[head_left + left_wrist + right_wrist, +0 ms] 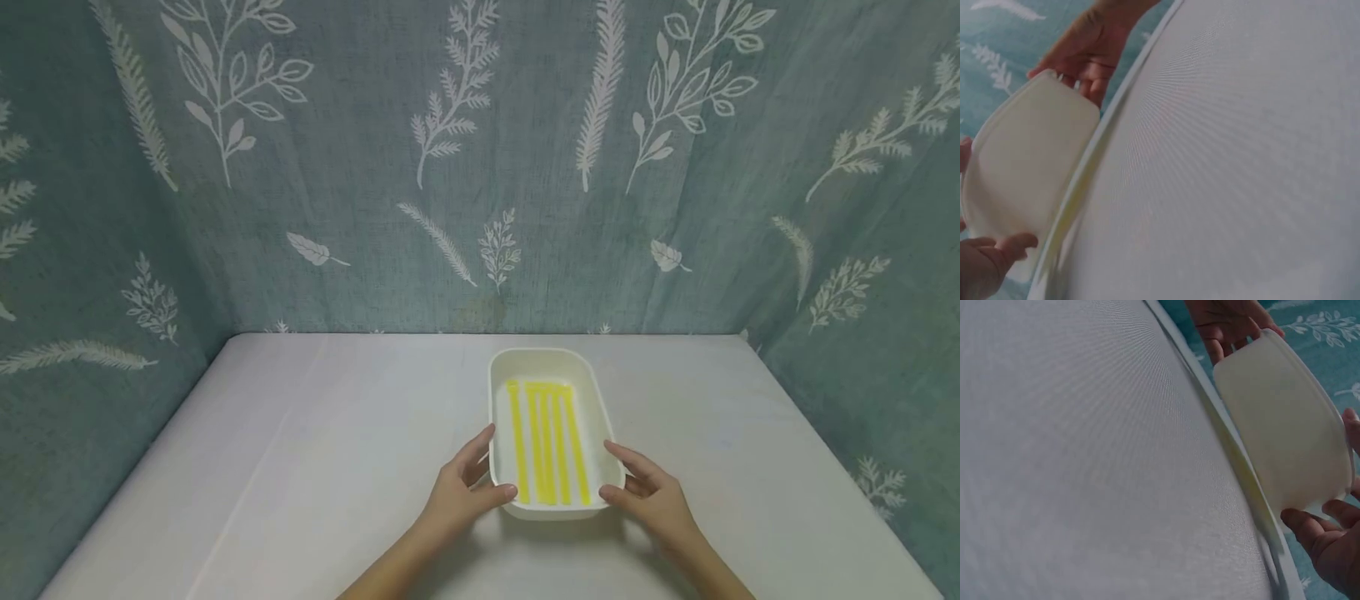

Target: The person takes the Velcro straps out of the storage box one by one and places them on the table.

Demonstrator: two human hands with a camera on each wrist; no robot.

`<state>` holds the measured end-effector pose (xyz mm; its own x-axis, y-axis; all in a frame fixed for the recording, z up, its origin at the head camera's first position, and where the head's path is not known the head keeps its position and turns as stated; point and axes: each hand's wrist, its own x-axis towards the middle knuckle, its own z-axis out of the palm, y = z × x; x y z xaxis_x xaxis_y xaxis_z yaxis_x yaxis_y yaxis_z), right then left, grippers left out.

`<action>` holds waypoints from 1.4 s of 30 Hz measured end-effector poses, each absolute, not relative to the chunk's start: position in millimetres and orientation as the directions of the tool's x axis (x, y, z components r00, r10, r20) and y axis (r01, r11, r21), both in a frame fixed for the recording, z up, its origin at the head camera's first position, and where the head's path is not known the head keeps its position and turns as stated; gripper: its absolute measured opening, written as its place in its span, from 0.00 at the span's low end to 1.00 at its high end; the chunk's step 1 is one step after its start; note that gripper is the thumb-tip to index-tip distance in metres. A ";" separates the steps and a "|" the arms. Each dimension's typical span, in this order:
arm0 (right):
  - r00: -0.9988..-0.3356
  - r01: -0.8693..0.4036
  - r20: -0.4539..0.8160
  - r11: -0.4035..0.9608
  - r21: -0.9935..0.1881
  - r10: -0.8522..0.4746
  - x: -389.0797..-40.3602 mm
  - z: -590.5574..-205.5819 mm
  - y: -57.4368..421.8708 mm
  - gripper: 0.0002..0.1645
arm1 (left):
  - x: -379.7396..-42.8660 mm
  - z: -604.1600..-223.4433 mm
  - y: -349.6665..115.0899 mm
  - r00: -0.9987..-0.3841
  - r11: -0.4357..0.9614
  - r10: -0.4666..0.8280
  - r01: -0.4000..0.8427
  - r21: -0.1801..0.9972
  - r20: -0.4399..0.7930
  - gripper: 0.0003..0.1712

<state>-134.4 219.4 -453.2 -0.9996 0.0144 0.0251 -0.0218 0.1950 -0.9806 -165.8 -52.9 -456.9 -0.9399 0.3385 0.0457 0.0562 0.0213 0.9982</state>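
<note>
A white rectangular container point(536, 364) with rounded corners is between my two hands in the head view. Several long yellow strips point(560, 450) lie lengthwise on its inside bottom, some joined at the far end. My left hand point(463, 490) grips the near left corner, thumb on the front rim and fingers along the left side. At the near right corner my right hand point(651, 493) holds it the same way. Both wrist views show the container's smooth pale outer wall point(1032, 150) point(1285, 425), with fingers at its ends.
The container is over a white table point(337, 450), right of its middle, with a shadow at its near side. Teal fabric point(360, 208) with white leaf prints rises behind the table's far edge and along both sides.
</note>
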 end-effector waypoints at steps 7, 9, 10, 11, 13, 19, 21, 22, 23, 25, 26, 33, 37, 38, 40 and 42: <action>-0.997 -0.074 0.067 0.260 -0.963 -0.033 -132.1 -462.1 217.0 0.34 | -165.5 -461.5 -58.0 -0.953 0.099 0.301 0.019 0.995 -0.012 0.46; -0.996 -0.090 0.085 0.255 -0.963 -0.029 -132.0 -464.3 216.7 0.34 | -166.7 -461.5 -57.8 -0.956 0.118 0.292 0.017 0.993 -0.019 0.46; -0.995 -0.096 0.092 0.254 -0.962 -0.027 -132.3 -465.4 216.7 0.34 | -167.4 -461.3 -57.7 -0.958 0.125 0.286 0.017 0.992 -0.020 0.46; -0.995 -0.103 0.100 0.254 -0.962 -0.024 -132.5 -466.5 216.7 0.34 | -168.1 -460.9 -57.5 -0.959 0.132 0.284 0.019 0.991 -0.019 0.46; -0.991 -0.132 0.128 0.243 -0.961 -0.032 -132.8 -469.5 217.3 0.33 | -168.9 -460.0 -57.0 -0.960 0.137 0.280 0.018 0.990 -0.021 0.46; -0.973 -0.230 0.221 0.180 -0.956 -0.069 -133.0 -478.6 218.4 0.33 | -170.9 -458.8 -57.4 -0.958 0.152 0.284 0.010 0.988 -0.034 0.46; -0.968 -0.250 0.242 0.177 -0.952 -0.065 -133.1 -480.3 217.6 0.33 | -172.0 -458.5 -58.7 -0.958 0.158 0.284 0.006 0.987 -0.040 0.46; -0.964 -0.264 0.256 0.177 -0.948 -0.069 -133.1 -480.9 217.1 0.33 | -172.6 -458.5 -59.3 -0.958 0.159 0.284 0.003 0.987 -0.043 0.46; -0.961 -0.276 0.267 0.175 -0.945 -0.072 -133.1 -481.2 216.6 0.33 | -172.8 -458.3 -60.0 -0.957 0.158 0.286 0.002 0.987 -0.044 0.46; -0.959 -0.282 0.273 0.170 -0.944 -0.076 -133.0 -481.2 215.8 0.33 | -173.0 -457.5 -61.1 -0.957 0.163 0.285 0.001 0.987 -0.046 0.46; -0.960 -0.280 0.271 0.170 -0.945 -0.077 -133.0 -480.9 215.3 0.33 | -172.9 -456.6 -61.2 -0.958 0.170 0.282 -0.002 0.986 -0.051 0.46; -0.967 -0.251 0.244 0.145 -0.957 -0.068 -132.9 -477.9 214.6 0.36 | -173.5 -453.9 -60.5 -0.959 0.182 0.275 -0.021 0.983 -0.071 0.46; -0.961 -0.269 0.257 0.115 -0.956 -0.105 -134.1 -480.0 213.3 0.37 | -175.4 -452.7 -66.6 -0.950 0.169 0.306 -0.012 0.985 -0.064 0.45; -0.959 -0.272 0.259 0.110 -0.956 -0.113 -134.3 -480.6 213.0 0.37 | -176.1 -452.2 -68.9 -0.944 0.167 0.323 -0.011 0.986 -0.065 0.45; -0.957 -0.274 0.260 0.108 -0.956 -0.127 -134.5 -481.8 213.2 0.36 | -177.7 -449.7 -73.9 -0.932 0.175 0.357 0.000 0.985 -0.063 0.44; -0.960 -0.267 0.254 0.117 -0.956 -0.119 -134.6 -482.3 213.9 0.36 | -180.0 -446.2 -78.2 -0.924 0.211 0.374 0.008 0.977 -0.073 0.42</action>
